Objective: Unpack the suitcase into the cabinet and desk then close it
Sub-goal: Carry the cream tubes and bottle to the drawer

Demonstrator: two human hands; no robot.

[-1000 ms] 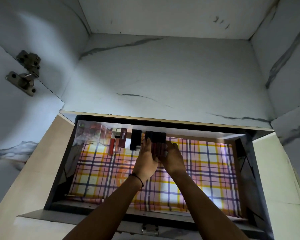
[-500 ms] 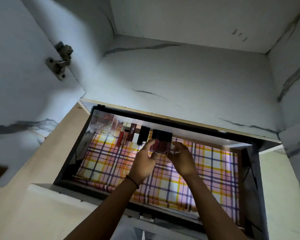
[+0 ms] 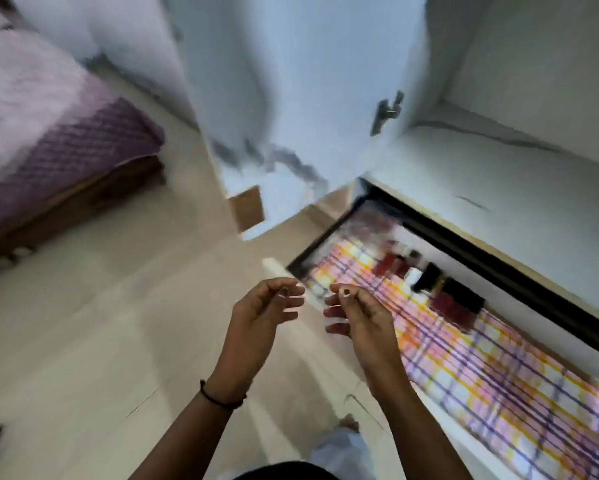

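Note:
An open drawer [image 3: 519, 271] of the white cabinet is lined with a plaid sheet [image 3: 498, 386]. A row of small dark and red cosmetic items [image 3: 440, 296] stands along its back edge. My left hand [image 3: 263, 313] and my right hand [image 3: 356, 317] hover side by side in front of the drawer's left corner, fingers loosely curled, holding nothing. A black band circles my left wrist. The suitcase is not in view. The frame is motion-blurred.
The open cabinet door [image 3: 277, 109] with a metal hinge [image 3: 388, 110] stands at centre. A bed with a purple cover [image 3: 59, 133] is at the left. Beige floor tiles [image 3: 100, 323] lie below my hands. An empty white shelf [image 3: 519, 174] sits above the drawer.
Both hands let go of the dark items in the drawer and pulled back out of it. My view swung sharply left, bringing the bed and floor into sight.

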